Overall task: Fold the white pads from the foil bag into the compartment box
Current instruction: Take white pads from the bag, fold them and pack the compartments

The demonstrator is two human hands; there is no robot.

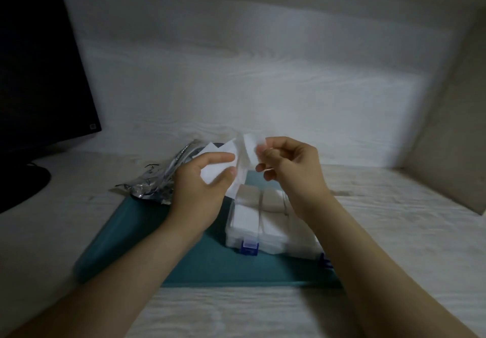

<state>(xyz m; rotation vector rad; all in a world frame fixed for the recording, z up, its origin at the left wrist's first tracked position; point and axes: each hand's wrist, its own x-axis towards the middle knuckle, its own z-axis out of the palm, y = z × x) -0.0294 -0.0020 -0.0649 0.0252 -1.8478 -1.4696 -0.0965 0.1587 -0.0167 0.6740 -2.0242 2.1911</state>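
Note:
A white pad (243, 164) is held in the air between both hands, above the far end of the compartment box. My left hand (202, 179) grips its left part between thumb and fingers. My right hand (292, 169) pinches its upper right corner. The clear compartment box (263, 222) with blue latches sits on a teal mat, and folded white pads fill its visible compartments. The crumpled foil bag (157, 179) lies behind my left hand, with another white pad (213, 147) sticking out of it.
The teal mat (163, 245) lies on a pale wood-grain desk (394, 219). A dark monitor (39, 74) and its stand are at the left. A white wall rises behind, and a beige side panel (452, 127) closes the right.

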